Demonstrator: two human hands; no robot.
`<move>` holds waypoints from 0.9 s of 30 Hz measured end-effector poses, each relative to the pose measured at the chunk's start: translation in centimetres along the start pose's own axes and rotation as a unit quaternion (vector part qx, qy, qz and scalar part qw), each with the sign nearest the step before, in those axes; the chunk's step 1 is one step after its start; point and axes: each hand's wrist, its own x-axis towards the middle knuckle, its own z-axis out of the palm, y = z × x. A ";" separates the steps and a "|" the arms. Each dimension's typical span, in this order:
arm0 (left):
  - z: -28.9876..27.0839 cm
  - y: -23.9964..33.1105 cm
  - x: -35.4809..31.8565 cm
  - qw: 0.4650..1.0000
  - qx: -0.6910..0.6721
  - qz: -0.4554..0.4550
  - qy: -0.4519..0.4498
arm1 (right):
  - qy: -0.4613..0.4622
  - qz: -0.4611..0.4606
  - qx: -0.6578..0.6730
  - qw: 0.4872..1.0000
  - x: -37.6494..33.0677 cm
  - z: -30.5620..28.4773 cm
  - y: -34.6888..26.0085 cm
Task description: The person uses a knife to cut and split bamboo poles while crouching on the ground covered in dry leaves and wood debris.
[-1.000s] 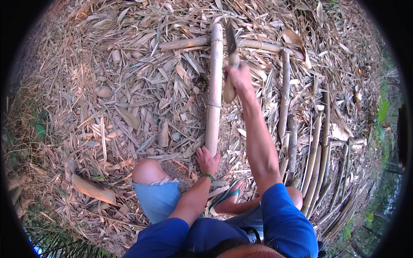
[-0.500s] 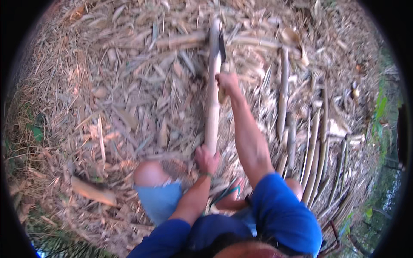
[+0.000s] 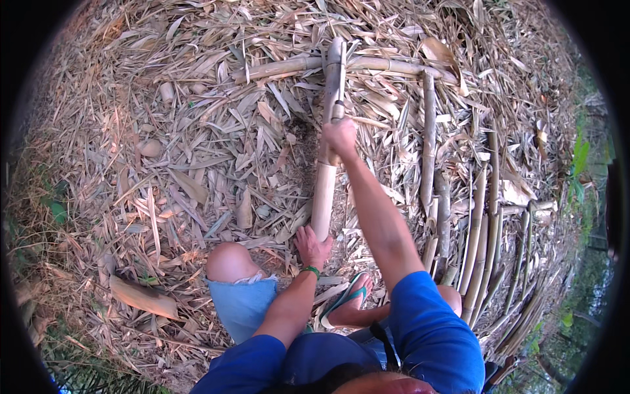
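Observation:
A thick pale bamboo pole (image 3: 323,197) points away from me, its far part lying across another bamboo piece. My left hand (image 3: 313,248) holds the pole's near end, fingers on its left side and thumb toward the right. Closed round the handle of a machete, my right hand (image 3: 340,138) is over the middle of the pole. The narrow machete blade (image 3: 342,72) runs away from me along the pole's far part, seen nearly edge-on. Whether the blade touches the bamboo I cannot tell.
The crossing bamboo piece (image 3: 282,67) lies at the far side on dry leaves and husks. Several thin bamboo poles (image 3: 476,230) lie to the right. A curved husk (image 3: 143,297) is at the near left. My sandalled foot (image 3: 351,299) is close by.
The machete has turned from showing a dark flat beside the pole to a thin edge over it. My right hand has shifted slightly nearer; my left hand's fingers are more spread on the pole's end.

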 end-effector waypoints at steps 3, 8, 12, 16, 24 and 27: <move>0.7 0.0 0.2 1.000 -0.019 -0.006 0.011 | -0.168 0.000 0.084 0.982 2.9 -5.6 0.9; 1.2 -0.2 0.3 0.999 -0.041 0.002 0.011 | -0.259 0.047 0.195 0.945 5.8 -11.5 -0.3; 0.5 0.5 0.4 1.000 0.001 0.008 0.000 | 0.009 -0.034 0.063 0.997 -0.7 -1.5 1.5; 0.3 -0.5 0.6 1.000 -0.006 0.010 0.007 | 0.077 -0.038 -0.016 0.996 -3.1 1.2 -1.1; 0.6 -1.4 -0.3 0.999 -0.013 -0.013 0.048 | -0.203 -0.033 0.028 0.978 -2.5 -12.3 -8.5; 0.3 0.5 -0.6 0.999 -0.027 0.042 0.020 | 0.061 -0.102 0.048 0.992 -2.7 -7.5 -0.3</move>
